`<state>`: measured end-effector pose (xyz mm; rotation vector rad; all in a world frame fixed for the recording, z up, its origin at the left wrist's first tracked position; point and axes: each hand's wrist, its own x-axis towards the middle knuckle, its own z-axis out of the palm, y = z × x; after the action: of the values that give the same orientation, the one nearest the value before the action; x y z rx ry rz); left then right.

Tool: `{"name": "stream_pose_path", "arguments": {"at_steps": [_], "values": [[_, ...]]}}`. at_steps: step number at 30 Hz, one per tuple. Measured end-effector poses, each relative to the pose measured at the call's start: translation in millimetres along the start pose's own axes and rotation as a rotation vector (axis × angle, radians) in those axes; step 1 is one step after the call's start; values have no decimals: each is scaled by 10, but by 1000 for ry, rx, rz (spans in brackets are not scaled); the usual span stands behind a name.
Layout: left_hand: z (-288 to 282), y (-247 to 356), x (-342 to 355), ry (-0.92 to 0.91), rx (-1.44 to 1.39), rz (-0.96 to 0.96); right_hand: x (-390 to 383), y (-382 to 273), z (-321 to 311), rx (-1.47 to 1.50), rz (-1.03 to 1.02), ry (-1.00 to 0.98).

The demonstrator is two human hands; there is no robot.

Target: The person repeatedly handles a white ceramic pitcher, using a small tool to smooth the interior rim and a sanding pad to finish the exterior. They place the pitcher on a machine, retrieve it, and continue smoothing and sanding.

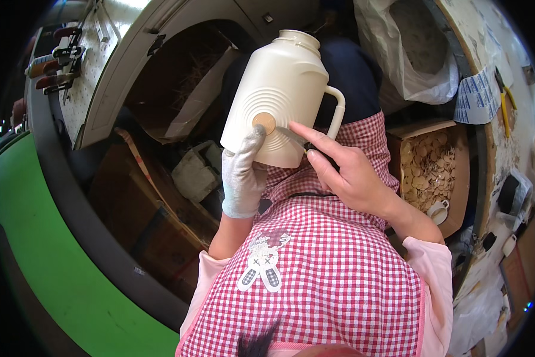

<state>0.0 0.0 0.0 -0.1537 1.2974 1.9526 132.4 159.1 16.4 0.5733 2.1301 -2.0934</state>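
A cream plastic jug body [288, 71] with an open neck and side handle is held over my lap. My gloved left hand [243, 172] grips its lower left, thumb on a round tan disc [267, 120] set in concentric rings. My bare right hand [353, 178] holds a knife-like tool [294, 135] with a dark handle, index finger extended along it, its blade at the ringed surface beside the disc. My lap is covered by a red checked apron [333, 262].
A carton of small pale discs [428, 166] stands at my right, below a white bag [419, 59]. Pliers [506, 110] lie on the right bench [481, 41]. At left are a pegboard with tools [59, 65], a green surface [41, 238] and a grey block [193, 175].
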Motion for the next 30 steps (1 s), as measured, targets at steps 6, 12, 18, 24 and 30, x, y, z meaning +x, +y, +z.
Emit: {"name": "stream_pose_path", "arguments": {"at_steps": [6,12,18,24,30], "values": [[-10,-78,-9,-5,46,54,4,-34,97,-515,-198,158],[-30,-65,-7,-21,302,176,116,-29,128,-847,-351,175],[-43,92,-200,-84,89,118,366,121,-814,375,-88,573],[-116,67,-195,-103,131,163,508,127,-820,465,-58,438],[-85,-14,-11,-20,253,235,605,29,-891,33,-222,561]]}}
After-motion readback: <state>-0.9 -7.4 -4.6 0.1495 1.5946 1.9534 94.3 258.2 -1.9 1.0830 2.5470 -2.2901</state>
